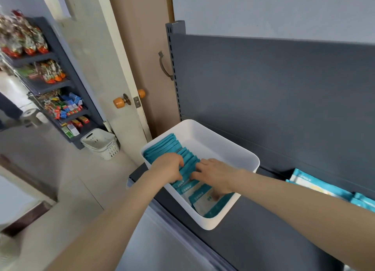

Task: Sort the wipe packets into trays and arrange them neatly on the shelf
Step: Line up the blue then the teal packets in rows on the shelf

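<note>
White rectangular plastic tray [205, 131] sits at the left end of a dark grey metal shelf [253, 236], close to the shelf's back panel. Inside it, teal wipe packets [162, 146] stand on edge in a row along the tray's left side, from the far end to the middle. The nearer ones lean or lie flat with white faces showing. The tray's white floor shows on the far right side

Left hand [168, 166] is over the middle of the row, fingers curled down over the packet tops and thumb on the near side, grasping a bunch of packets. Right hand [215, 175] is just beside it, fingers stretched toward the left hand and touching packet tops; cannot tell whether they pinch anything

Loose teal-and-white packets [316, 186] lie on the shelf at right, well apart from the tray

Background left: white perforated plastic basket [101, 143] on the floor beside a cream door with an orange round knob [118, 102]. Beyond it, a dark shelving unit [60, 63] holds colourful snack packs
</note>
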